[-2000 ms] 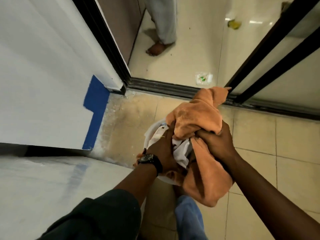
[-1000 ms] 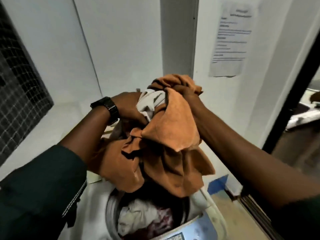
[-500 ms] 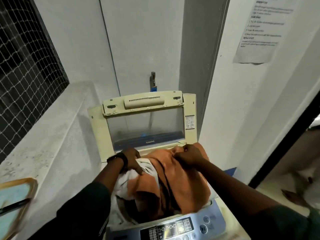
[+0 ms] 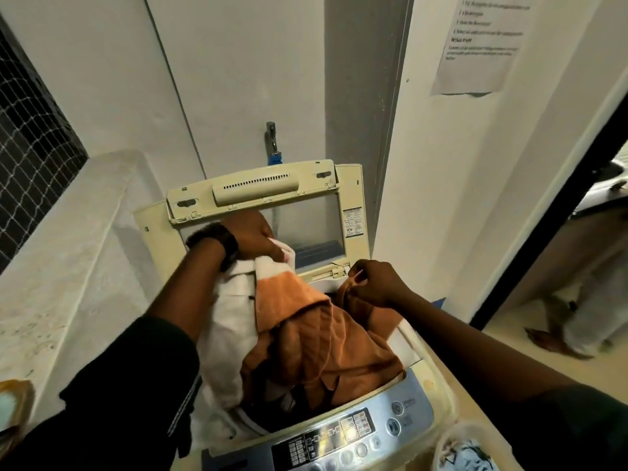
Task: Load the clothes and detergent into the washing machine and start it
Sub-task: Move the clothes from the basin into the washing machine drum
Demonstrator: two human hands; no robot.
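White painted walls enclose a narrow laundry corner, with a wire-mesh window and a rough pale concrete ledge on my left and a printed paper notice on the wall to my right. A metal tap with a blue fitting is mounted on the wall behind the cream top-loading washing machine. The machine's cream lid with a clear window stands raised at the back. The silver-blue control panel with round buttons runs along the near edge. My left hand, with a black wristwatch at the wrist, is in front of the lid, its fingers curled round the upper end of a white cloth. My right hand is at the back right of the drum opening and pinches a fold of an orange terry towel. Both fabrics are bunched together across the drum opening. The white cloth lies on the left and the orange towel is draped over the centre and right. Their lower ends hang into the dark drum just behind the panel. A pale round container holding blue and white fabric sits at the lower right, beside the panel.
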